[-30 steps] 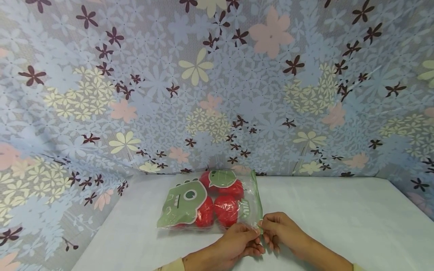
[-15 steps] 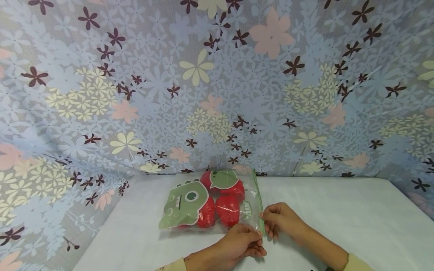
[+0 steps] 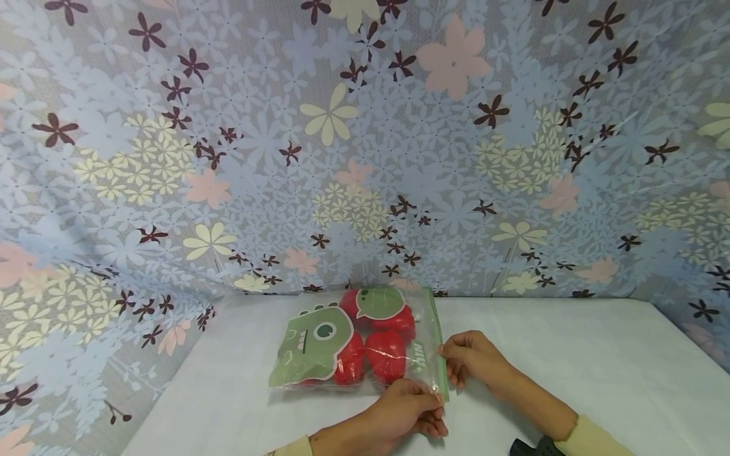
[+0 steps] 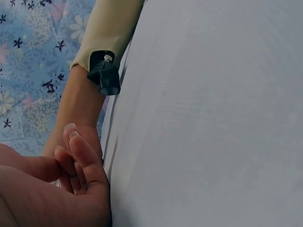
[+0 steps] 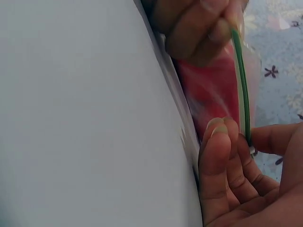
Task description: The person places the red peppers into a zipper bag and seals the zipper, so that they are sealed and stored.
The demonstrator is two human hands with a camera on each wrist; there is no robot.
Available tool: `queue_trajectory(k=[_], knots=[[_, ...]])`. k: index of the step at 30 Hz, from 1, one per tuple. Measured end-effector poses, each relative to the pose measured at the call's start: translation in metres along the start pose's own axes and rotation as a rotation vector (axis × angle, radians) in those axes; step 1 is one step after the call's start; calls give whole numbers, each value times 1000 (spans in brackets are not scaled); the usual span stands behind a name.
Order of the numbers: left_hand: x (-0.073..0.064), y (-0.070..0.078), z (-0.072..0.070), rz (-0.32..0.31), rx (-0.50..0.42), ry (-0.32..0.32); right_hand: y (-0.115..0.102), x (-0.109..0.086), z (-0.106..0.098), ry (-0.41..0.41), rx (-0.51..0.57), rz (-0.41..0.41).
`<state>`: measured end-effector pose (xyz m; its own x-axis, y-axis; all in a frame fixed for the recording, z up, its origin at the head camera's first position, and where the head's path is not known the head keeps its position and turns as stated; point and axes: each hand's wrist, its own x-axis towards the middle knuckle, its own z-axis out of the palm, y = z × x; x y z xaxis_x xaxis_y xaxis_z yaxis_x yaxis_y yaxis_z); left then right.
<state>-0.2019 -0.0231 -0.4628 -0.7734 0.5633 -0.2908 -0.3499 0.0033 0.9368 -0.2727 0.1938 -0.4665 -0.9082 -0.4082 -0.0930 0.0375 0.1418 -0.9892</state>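
A clear zip bag [image 3: 319, 354] with a green monster print lies on the table, several red rounded objects [image 3: 385, 356] inside it. My left hand [image 3: 402, 411] pinches the bag's near right corner between thumb and fingers. Farther up the same edge, my right hand [image 3: 476, 361] pinches the green zip strip [image 3: 438, 329]. In the right wrist view a small white slider [image 5: 252, 150] shows at the strip, between that hand's thumb and fingers. The left wrist view shows my left hand [image 4: 71, 179] close up, and the bag is mostly hidden there.
The white table [image 3: 570, 354] reaches back to a floral cloth [image 3: 365, 158] hanging behind and at the sides. A black wrist camera [image 3: 536, 448] is strapped at my right sleeve, low in the head view.
My right hand has moved away from my left along the green zip strip, toward the far side. The left hand keeps its pinch on the corner. The bag has shifted slightly to the right.
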Motion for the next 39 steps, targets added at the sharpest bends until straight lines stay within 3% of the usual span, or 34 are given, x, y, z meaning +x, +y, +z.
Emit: queue_trajectory(k=[13, 39], knots=[[0, -2, 2, 9, 30, 0, 3, 20, -14, 57, -18, -44], [1, 0, 5, -44, 106, 21, 5, 59, -40, 213, -11, -37]])
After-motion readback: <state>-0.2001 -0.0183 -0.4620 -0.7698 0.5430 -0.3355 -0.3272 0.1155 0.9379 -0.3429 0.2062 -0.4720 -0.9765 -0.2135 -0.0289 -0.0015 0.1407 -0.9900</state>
